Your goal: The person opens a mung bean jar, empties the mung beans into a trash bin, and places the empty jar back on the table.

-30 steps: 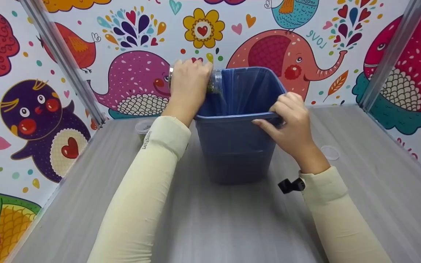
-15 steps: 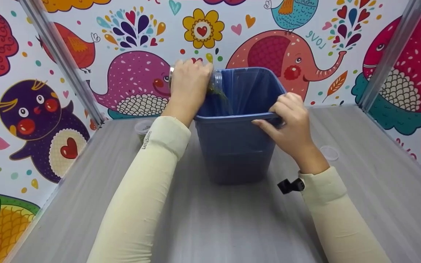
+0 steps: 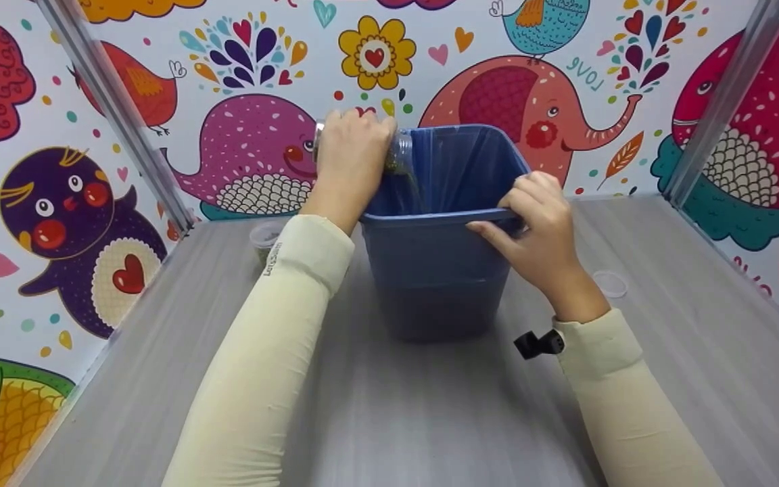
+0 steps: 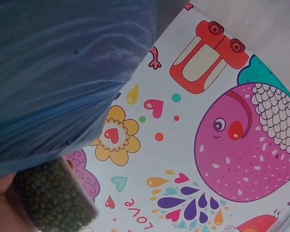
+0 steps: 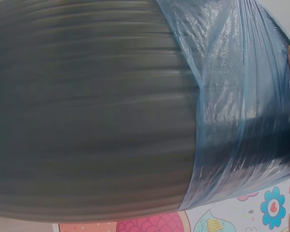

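Observation:
My left hand (image 3: 352, 152) grips a clear jar (image 3: 403, 152), tipped on its side over the left rim of a blue trash bin (image 3: 437, 277). Small green beans (image 4: 50, 198), like mung beans, fill part of the jar in the left wrist view. A thin stream of them falls from its mouth into the bin. With thumb in front and fingers over the top, my right hand (image 3: 541, 223) holds the bin's near right rim. A thin blue bag (image 5: 227, 87) lines the bin and folds over its outside. The bin's bottom inside is hidden.
Left of the bin, partly behind my left sleeve, stands a clear tub (image 3: 265, 237) with greenish contents. A clear round lid (image 3: 610, 284) lies on the grey table (image 3: 389, 419) to the right. Patterned wall panels close off the back and sides.
Green beans keep falling from the tipped jar; the stream looks wider half a second ago and narrower now. Both hands and the bin stay in place.

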### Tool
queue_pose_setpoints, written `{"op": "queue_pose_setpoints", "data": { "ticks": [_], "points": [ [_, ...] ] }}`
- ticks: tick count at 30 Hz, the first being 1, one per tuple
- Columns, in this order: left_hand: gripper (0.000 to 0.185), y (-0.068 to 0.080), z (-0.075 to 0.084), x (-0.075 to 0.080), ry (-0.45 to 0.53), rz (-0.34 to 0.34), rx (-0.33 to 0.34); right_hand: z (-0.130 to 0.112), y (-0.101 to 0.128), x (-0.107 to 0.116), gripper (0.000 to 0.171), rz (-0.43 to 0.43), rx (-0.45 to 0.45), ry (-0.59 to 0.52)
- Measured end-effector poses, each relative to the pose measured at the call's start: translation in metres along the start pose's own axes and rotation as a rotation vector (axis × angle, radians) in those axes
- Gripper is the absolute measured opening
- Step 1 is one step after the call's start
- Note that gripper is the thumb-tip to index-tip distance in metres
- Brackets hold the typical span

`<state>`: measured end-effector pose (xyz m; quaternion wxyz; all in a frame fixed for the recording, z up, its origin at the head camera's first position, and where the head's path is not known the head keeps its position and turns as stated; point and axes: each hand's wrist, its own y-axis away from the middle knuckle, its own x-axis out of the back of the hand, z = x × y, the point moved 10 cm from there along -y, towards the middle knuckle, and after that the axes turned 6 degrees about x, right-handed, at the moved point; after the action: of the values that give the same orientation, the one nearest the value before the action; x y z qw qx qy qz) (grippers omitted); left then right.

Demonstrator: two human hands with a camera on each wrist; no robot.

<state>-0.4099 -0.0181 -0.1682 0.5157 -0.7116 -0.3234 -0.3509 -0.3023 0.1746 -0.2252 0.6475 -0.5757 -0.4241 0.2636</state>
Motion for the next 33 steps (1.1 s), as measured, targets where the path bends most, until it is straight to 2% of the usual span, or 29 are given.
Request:
{"op": "queue_pose_setpoints", "data": {
  "ticks": [20, 33],
  "points": [
    [0.041, -0.0011, 0.0012, -0.0001, -0.013, 0.0, -0.008, -0.0017, -0.0013, 0.0001, 0.057, 0.012, 0.01, -0.011],
    [0.045, -0.001, 0.003, -0.0021, -0.057, -0.034, -0.012, -0.0014, -0.0009, 0.0001, 0.059, 0.014, 0.006, -0.012]
  ]
}}
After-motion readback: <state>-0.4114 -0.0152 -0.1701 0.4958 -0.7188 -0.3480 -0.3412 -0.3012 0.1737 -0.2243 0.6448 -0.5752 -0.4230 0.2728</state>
